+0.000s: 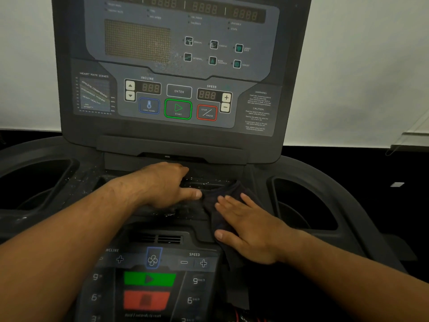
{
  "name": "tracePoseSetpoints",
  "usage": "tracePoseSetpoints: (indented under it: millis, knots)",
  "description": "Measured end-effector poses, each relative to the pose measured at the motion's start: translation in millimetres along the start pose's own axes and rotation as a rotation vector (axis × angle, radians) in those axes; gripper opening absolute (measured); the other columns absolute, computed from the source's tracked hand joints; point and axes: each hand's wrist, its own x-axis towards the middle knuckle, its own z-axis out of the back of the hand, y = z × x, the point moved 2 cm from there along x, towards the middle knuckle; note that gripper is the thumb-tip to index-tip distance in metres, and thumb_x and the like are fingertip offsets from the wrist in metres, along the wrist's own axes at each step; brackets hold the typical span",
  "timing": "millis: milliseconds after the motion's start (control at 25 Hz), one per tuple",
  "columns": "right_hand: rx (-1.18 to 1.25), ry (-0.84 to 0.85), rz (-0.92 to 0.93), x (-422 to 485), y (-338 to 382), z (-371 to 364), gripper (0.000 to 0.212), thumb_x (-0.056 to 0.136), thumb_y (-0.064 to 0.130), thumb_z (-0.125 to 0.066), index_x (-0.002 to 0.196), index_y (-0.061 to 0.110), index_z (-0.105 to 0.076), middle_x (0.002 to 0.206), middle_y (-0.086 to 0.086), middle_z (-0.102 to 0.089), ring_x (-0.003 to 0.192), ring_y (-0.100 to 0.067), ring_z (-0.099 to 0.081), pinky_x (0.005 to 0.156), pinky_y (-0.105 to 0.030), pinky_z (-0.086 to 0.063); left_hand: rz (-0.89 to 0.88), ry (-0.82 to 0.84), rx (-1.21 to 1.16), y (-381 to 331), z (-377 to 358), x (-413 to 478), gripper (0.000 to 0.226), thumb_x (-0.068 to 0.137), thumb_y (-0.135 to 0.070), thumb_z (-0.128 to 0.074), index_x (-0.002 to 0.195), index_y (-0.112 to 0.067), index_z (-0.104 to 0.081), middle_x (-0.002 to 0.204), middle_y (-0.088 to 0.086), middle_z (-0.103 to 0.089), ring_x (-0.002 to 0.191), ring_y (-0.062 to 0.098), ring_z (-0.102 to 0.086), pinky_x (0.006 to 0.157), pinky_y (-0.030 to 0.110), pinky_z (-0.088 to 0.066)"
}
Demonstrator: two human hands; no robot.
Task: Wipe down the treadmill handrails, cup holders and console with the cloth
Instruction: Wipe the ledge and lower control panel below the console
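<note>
Head view: below the START button (178, 109), the flat right hand (248, 228) presses the cloth (222, 189); the left hand (167, 184) rests relaxed. Firm, overlapping strokes seem best.

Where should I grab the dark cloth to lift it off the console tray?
Pinch the bunched far end of the cloth from above, beside the left hand: it seems to rise in folds there, while the rest lies flat under the right hand.

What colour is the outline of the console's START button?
Green outline on the START button, clearest in the head view.
</note>
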Motion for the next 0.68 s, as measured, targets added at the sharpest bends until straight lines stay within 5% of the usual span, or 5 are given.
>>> tracePoseSetpoints:
  millis: [120, 400, 680]
  knots:
    - [0.023, 0.014, 0.004, -20, -7, 0, 0.08, 0.089, 0.071, -0.011, 0.155, 0.027, -0.005, 0.162, 0.011, 0.002, 0.144, -0.002, 0.018, 0.117, -0.031, 0.014, 0.004, -0.016, 0.0, 8, -1, -5, 0.076, 0.088, -0.068, -0.044, 0.146, -0.019, -0.039, 0.15, -0.001, -0.042, 0.134, 0.02, -0.042, 0.111, 0.039, -0.036]
    - [-0.072, 0.025, -0.01, 28, -3, 7, 0.072, 0.094, 0.067, -0.009, 0.154, 0.029, 0.003, 0.162, 0.01, 0.009, 0.145, -0.005, 0.016, 0.117, -0.043, 0.014, 0.001, 0.048, -0.022, 17, -9, -9, 0.115, 0.064, -0.072, -0.071, 0.154, -0.021, -0.021, 0.159, -0.005, -0.027, 0.143, 0.018, -0.03, 0.115, 0.038, -0.031]
    - [0.012, -0.033, -0.121, -19, -8, -8, 0.076, 0.09, 0.07, -0.008, 0.154, 0.029, 0.005, 0.159, 0.014, 0.016, 0.141, -0.004, 0.028, 0.119, -0.035, 0.012, -0.017, 0.035, -0.028, 13, -11, -4, 0.117, 0.064, -0.073, -0.07, 0.155, -0.021, -0.018, 0.16, -0.005, -0.022, 0.145, 0.018, -0.027, 0.117, 0.038, -0.029]
